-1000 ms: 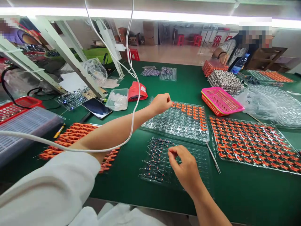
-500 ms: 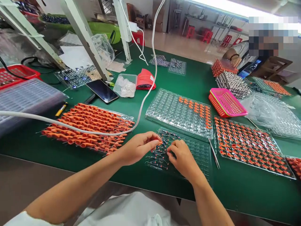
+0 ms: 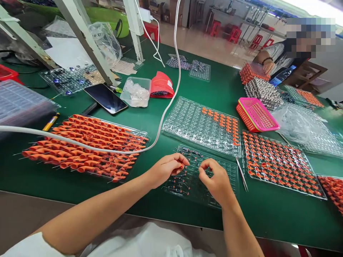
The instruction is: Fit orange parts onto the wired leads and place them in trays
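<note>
My left hand (image 3: 169,167) is closed in a pinch on a small orange plastic piece (image 3: 182,166), mostly covered by the fingers. It hovers over the left side of a clear compartment tray (image 3: 206,203) holding small dark wired parts (image 3: 177,189) with orange tips. My right hand (image 3: 216,180) is over the same tray, a short gap away, thumb and index finger pressed together; anything between them is too small to make out. Behind both hands lies a clear moulded tray (image 3: 184,125) with orange pieces (image 3: 227,123) in its right part.
Tweezers (image 3: 242,174) lie right of the small tray. Filled orange trays stand left (image 3: 88,142) and right (image 3: 278,164). A white cable (image 3: 160,125) hangs across the left side. Pink baskets (image 3: 258,114), a phone (image 3: 105,98) and a co-worker's hand (image 3: 268,66) are farther back.
My left hand has come back from the moulded tray's far side to the small tray, with an orange piece in its fingers. My right hand stays over the small tray. The view has tilted down.
</note>
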`<state>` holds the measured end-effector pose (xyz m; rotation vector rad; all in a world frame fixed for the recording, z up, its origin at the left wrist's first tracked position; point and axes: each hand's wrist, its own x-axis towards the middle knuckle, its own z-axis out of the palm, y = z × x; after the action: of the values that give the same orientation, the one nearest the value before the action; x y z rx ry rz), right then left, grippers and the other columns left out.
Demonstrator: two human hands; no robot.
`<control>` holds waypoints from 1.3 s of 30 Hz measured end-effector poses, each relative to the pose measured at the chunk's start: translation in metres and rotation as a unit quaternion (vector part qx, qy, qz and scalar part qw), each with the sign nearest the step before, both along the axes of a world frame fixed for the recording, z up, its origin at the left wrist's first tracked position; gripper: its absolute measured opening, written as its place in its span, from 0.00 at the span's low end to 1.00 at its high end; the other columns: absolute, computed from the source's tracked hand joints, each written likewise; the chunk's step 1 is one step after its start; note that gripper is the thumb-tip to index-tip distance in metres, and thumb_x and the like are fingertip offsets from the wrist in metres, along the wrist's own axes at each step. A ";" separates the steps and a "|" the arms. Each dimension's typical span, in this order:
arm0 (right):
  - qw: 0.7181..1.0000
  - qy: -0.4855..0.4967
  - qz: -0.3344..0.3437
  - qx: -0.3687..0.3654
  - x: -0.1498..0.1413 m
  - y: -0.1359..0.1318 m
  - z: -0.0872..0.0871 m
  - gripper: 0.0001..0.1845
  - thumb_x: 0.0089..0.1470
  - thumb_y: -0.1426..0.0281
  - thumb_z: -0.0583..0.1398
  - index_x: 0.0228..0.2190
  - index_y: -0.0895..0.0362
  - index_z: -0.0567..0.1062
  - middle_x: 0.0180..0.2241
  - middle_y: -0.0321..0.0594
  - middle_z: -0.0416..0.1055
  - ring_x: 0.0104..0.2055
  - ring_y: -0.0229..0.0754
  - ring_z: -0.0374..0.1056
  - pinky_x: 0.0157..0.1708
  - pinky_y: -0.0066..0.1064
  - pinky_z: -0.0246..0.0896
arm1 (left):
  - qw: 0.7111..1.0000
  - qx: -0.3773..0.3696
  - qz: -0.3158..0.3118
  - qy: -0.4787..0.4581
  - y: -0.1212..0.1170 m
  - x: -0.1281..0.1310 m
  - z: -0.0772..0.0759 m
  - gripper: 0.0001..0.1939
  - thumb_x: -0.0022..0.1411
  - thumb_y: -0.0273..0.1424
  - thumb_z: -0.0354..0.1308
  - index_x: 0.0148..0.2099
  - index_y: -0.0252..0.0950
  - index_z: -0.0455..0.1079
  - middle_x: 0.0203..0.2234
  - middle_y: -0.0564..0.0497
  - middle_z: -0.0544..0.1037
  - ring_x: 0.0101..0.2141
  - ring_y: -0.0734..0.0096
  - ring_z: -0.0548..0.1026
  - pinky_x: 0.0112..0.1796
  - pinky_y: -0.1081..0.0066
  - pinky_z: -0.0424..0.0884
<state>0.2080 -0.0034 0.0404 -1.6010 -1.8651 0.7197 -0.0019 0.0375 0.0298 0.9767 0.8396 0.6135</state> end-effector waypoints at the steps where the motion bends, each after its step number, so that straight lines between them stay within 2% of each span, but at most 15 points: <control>1: 1.000 0.012 -0.017 0.000 -0.001 -0.001 0.001 0.05 0.56 0.72 0.56 0.28 0.54 0.68 0.29 0.35 0.69 0.33 0.39 0.64 0.33 0.30 0.59 | 1.000 0.008 -0.007 0.007 -0.001 -0.001 0.000 0.11 0.55 0.31 0.51 0.38 0.32 0.69 0.22 0.54 0.64 0.24 0.74 0.61 0.27 0.73 0.56; 5: 0.998 0.039 -0.048 0.009 -0.008 -0.004 0.005 0.05 0.56 0.71 0.56 0.28 0.54 0.69 0.27 0.33 0.69 0.30 0.38 0.63 0.32 0.29 0.59 | 0.996 0.068 -0.025 0.048 -0.005 0.000 0.003 0.12 0.58 0.35 0.53 0.41 0.34 0.70 0.23 0.56 0.62 0.24 0.74 0.59 0.26 0.73 0.56; 9: 0.996 0.082 -0.024 0.036 -0.016 -0.008 0.005 0.05 0.57 0.72 0.56 0.29 0.54 0.69 0.29 0.35 0.70 0.32 0.38 0.66 0.34 0.30 0.61 | 0.992 0.092 -0.011 0.084 -0.011 0.005 0.005 0.16 0.57 0.39 0.61 0.45 0.36 0.71 0.22 0.59 0.59 0.24 0.75 0.58 0.26 0.74 0.56; 11: 0.994 0.098 -0.003 0.051 -0.021 -0.009 0.004 0.04 0.57 0.72 0.56 0.30 0.54 0.69 0.30 0.35 0.70 0.33 0.38 0.67 0.35 0.30 0.62 | 0.992 0.098 0.006 0.078 -0.013 0.008 0.004 0.16 0.56 0.40 0.62 0.43 0.35 0.73 0.22 0.58 0.60 0.24 0.75 0.58 0.27 0.73 0.56; 16: 0.993 0.084 0.027 0.075 -0.029 -0.010 0.001 0.04 0.59 0.73 0.56 0.31 0.54 0.70 0.30 0.36 0.71 0.33 0.39 0.68 0.34 0.31 0.64 | 0.989 0.120 0.048 0.075 -0.014 0.010 -0.001 0.12 0.56 0.39 0.62 0.36 0.34 0.75 0.28 0.52 0.70 0.29 0.72 0.64 0.32 0.71 0.61; 19: 0.992 0.073 0.058 0.081 -0.026 -0.010 0.003 0.05 0.59 0.73 0.56 0.32 0.54 0.70 0.30 0.36 0.71 0.33 0.39 0.68 0.35 0.31 0.64 | 0.988 0.121 0.056 0.077 -0.013 0.009 -0.001 0.11 0.56 0.38 0.61 0.35 0.34 0.74 0.27 0.53 0.70 0.27 0.73 0.64 0.30 0.72 0.61; 22: 0.992 0.071 0.062 0.081 -0.021 -0.011 0.007 0.04 0.59 0.73 0.57 0.36 0.53 0.71 0.33 0.37 0.72 0.36 0.40 0.68 0.37 0.32 0.65 | 0.983 0.148 0.045 0.097 -0.013 0.008 0.002 0.10 0.57 0.36 0.60 0.32 0.34 0.72 0.24 0.55 0.67 0.24 0.75 0.62 0.26 0.74 0.59; 25: 0.991 0.079 0.076 0.075 -0.018 -0.012 0.010 0.15 0.60 0.72 0.58 0.49 0.52 0.70 0.38 0.39 0.71 0.39 0.40 0.68 0.40 0.35 0.66 | 0.968 0.218 -0.003 0.126 -0.014 0.006 0.006 0.05 0.56 0.31 0.58 0.31 0.34 0.71 0.23 0.55 0.65 0.24 0.76 0.62 0.26 0.74 0.58; 27: 0.988 0.084 0.113 0.068 -0.018 -0.013 0.011 0.17 0.61 0.73 0.57 0.52 0.51 0.69 0.40 0.41 0.70 0.41 0.40 0.68 0.41 0.35 0.67 | 0.954 0.262 -0.040 0.137 -0.015 0.006 0.007 0.03 0.54 0.27 0.57 0.28 0.35 0.69 0.22 0.56 0.64 0.25 0.75 0.62 0.27 0.74 0.58; 30: 0.984 0.096 0.137 0.058 -0.017 -0.014 0.012 0.13 0.62 0.74 0.56 0.46 0.51 0.73 0.38 0.40 0.71 0.40 0.40 0.69 0.40 0.33 0.68 | 0.949 0.275 -0.059 0.145 -0.016 0.005 0.008 0.05 0.54 0.26 0.57 0.26 0.35 0.67 0.21 0.56 0.63 0.25 0.75 0.62 0.27 0.74 0.57; 34: 0.989 0.111 0.086 0.041 -0.015 -0.015 0.013 0.06 0.61 0.72 0.58 0.40 0.53 0.74 0.34 0.38 0.73 0.36 0.38 0.70 0.36 0.30 0.67 | 0.955 0.251 -0.040 0.150 -0.014 0.004 0.011 0.05 0.57 0.30 0.58 0.31 0.34 0.71 0.23 0.55 0.65 0.24 0.76 0.62 0.26 0.74 0.58; 39: 0.992 0.115 0.048 0.024 -0.015 -0.015 0.012 0.05 0.60 0.69 0.58 0.38 0.53 0.74 0.33 0.39 0.75 0.34 0.39 0.71 0.34 0.30 0.68 | 0.944 0.289 -0.004 0.160 -0.013 0.002 0.014 0.06 0.60 0.32 0.58 0.34 0.36 0.75 0.22 0.55 0.66 0.25 0.74 0.64 0.29 0.73 0.61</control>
<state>0.1934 -0.0187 0.0521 -1.3439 -1.7861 0.8564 -0.0003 0.0246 0.0438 1.6476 0.9600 0.7233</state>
